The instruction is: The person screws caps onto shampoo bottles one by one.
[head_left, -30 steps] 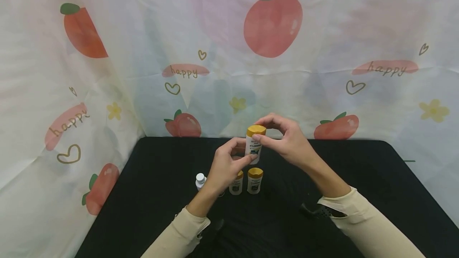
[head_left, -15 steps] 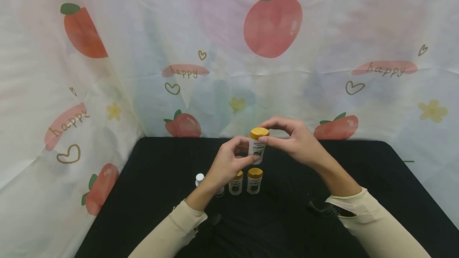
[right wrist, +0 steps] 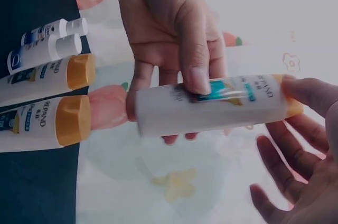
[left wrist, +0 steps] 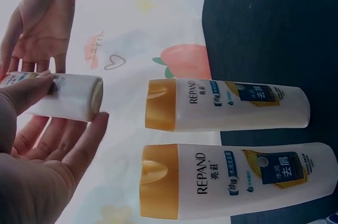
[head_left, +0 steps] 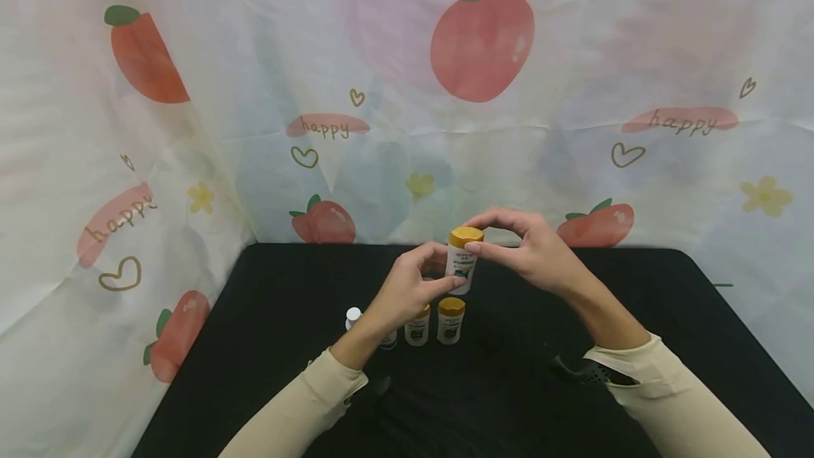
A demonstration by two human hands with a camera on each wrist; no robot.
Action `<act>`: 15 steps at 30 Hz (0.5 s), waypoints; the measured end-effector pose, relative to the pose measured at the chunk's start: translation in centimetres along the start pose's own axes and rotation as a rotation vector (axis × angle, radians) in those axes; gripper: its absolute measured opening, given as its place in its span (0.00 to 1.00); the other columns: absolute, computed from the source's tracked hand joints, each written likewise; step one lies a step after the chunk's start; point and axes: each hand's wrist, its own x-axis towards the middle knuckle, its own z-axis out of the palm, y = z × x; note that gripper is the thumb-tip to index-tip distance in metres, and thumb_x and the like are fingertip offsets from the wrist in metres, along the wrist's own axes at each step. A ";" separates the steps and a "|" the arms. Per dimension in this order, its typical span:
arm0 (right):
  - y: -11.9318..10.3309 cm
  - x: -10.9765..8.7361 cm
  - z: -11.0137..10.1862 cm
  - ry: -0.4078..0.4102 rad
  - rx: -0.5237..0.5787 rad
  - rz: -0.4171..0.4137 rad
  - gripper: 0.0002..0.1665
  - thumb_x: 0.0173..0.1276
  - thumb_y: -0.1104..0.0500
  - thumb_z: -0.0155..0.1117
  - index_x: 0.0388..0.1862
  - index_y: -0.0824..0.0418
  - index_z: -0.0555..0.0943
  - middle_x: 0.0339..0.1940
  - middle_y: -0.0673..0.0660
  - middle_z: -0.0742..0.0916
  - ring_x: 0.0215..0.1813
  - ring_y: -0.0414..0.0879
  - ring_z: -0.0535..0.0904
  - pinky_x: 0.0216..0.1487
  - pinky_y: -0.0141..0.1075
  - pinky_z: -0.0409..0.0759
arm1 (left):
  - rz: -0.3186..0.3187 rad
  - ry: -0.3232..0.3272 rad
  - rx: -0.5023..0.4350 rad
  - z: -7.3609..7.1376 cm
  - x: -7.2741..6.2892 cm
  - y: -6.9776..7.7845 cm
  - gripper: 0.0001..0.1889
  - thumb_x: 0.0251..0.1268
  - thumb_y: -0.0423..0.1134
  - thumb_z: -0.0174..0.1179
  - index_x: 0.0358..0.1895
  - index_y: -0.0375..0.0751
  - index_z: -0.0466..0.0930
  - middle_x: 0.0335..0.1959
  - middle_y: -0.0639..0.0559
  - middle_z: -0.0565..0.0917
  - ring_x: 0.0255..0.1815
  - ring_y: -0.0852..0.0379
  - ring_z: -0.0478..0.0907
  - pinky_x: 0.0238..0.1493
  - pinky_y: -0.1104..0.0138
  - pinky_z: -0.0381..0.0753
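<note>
A white shampoo bottle with a gold cap (head_left: 466, 237) is held upright, slightly tilted, above the black table. My left hand (head_left: 410, 286) grips its lower body, the thumb across the label. At the cap, my right hand (head_left: 531, 249) pinches with thumb and fingers. The right wrist view shows the held bottle (right wrist: 211, 110) from the side, its base toward the left. Two matching gold-capped bottles, one on the right (head_left: 450, 321) and one on the left (head_left: 417, 327), stand on the table below; the left forearm partly covers the left one's cap.
Two smaller white-capped bottles, a nearer one (right wrist: 45, 52) and a farther one (right wrist: 55, 29), stand left of the gold-capped pair, partly behind my left wrist in the head view. The black table (head_left: 305, 281) meets a fruit-printed curtain (head_left: 394, 55) at the back and left.
Both hands have shifted slightly to the right with the held bottle. The standing bottles have stayed where they were.
</note>
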 end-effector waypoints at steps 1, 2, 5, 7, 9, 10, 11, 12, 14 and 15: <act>-0.1 0.0 -0.1 -0.002 -0.016 0.002 0.15 0.70 0.60 0.71 0.53 0.47 0.85 0.50 0.45 0.85 0.57 0.42 0.78 0.63 0.45 0.72 | -0.008 -0.005 0.002 0.0 0.0 0.0 0.16 0.67 0.39 0.69 0.56 0.46 0.79 0.49 0.55 0.85 0.50 0.60 0.83 0.50 0.65 0.84; -0.1 0.0 -0.1 -0.006 -0.029 -0.002 0.15 0.70 0.59 0.71 0.53 0.47 0.85 0.49 0.45 0.85 0.56 0.42 0.78 0.62 0.47 0.72 | -0.018 -0.010 0.005 0.0 0.0 0.1 0.16 0.67 0.38 0.69 0.56 0.46 0.79 0.49 0.55 0.85 0.51 0.60 0.83 0.50 0.66 0.84; -0.3 -0.1 -0.4 -0.016 -0.059 -0.016 0.14 0.69 0.60 0.71 0.52 0.46 0.85 0.48 0.45 0.85 0.54 0.42 0.78 0.61 0.46 0.73 | -0.053 -0.032 0.001 0.1 0.2 0.3 0.16 0.67 0.37 0.69 0.55 0.45 0.79 0.51 0.54 0.84 0.52 0.59 0.83 0.48 0.67 0.85; -0.4 -0.2 -0.5 -0.016 -0.079 -0.027 0.15 0.68 0.60 0.72 0.51 0.46 0.85 0.47 0.44 0.85 0.52 0.42 0.78 0.59 0.43 0.73 | -0.077 -0.048 -0.003 0.1 0.3 0.6 0.16 0.66 0.38 0.69 0.55 0.45 0.79 0.51 0.54 0.83 0.53 0.59 0.82 0.47 0.67 0.86; -0.4 -0.3 -0.7 -0.015 -0.089 -0.034 0.15 0.68 0.60 0.72 0.51 0.45 0.86 0.46 0.44 0.85 0.51 0.41 0.78 0.58 0.41 0.73 | -0.092 -0.064 0.002 0.1 0.5 0.9 0.17 0.66 0.39 0.70 0.56 0.45 0.78 0.51 0.53 0.83 0.53 0.58 0.82 0.46 0.68 0.86; -0.3 -0.4 -0.7 -0.014 -0.091 -0.037 0.15 0.68 0.60 0.72 0.51 0.45 0.86 0.46 0.44 0.85 0.51 0.41 0.78 0.58 0.39 0.74 | -0.096 -0.070 0.009 0.1 0.6 0.9 0.18 0.66 0.40 0.70 0.56 0.45 0.78 0.51 0.53 0.83 0.53 0.59 0.82 0.46 0.68 0.86; -0.3 -0.4 -0.8 -0.013 -0.097 -0.040 0.15 0.68 0.60 0.72 0.51 0.45 0.86 0.45 0.44 0.85 0.50 0.41 0.78 0.58 0.39 0.74 | -0.098 -0.075 0.018 0.1 0.7 1.0 0.18 0.66 0.41 0.70 0.56 0.46 0.78 0.52 0.53 0.83 0.53 0.59 0.82 0.46 0.68 0.86; -0.2 -0.5 -0.8 -0.014 -0.098 -0.043 0.15 0.68 0.60 0.73 0.51 0.45 0.86 0.45 0.44 0.85 0.50 0.41 0.79 0.57 0.38 0.74 | -0.097 -0.078 0.024 0.1 0.8 1.1 0.19 0.66 0.42 0.70 0.57 0.46 0.77 0.52 0.54 0.83 0.54 0.60 0.82 0.46 0.68 0.86; -0.1 -0.6 -0.9 -0.019 -0.104 -0.048 0.15 0.67 0.59 0.73 0.51 0.45 0.86 0.44 0.43 0.86 0.49 0.41 0.79 0.56 0.38 0.74 | -0.083 -0.075 0.041 0.1 1.0 1.3 0.19 0.67 0.43 0.70 0.57 0.47 0.77 0.53 0.55 0.83 0.54 0.61 0.82 0.47 0.69 0.85; 0.0 -0.7 -1.0 -0.023 -0.105 -0.050 0.15 0.67 0.59 0.73 0.51 0.45 0.86 0.44 0.43 0.86 0.49 0.40 0.79 0.56 0.37 0.74 | -0.070 -0.070 0.045 0.1 1.1 1.4 0.19 0.67 0.44 0.70 0.57 0.47 0.78 0.53 0.55 0.83 0.54 0.61 0.82 0.48 0.69 0.85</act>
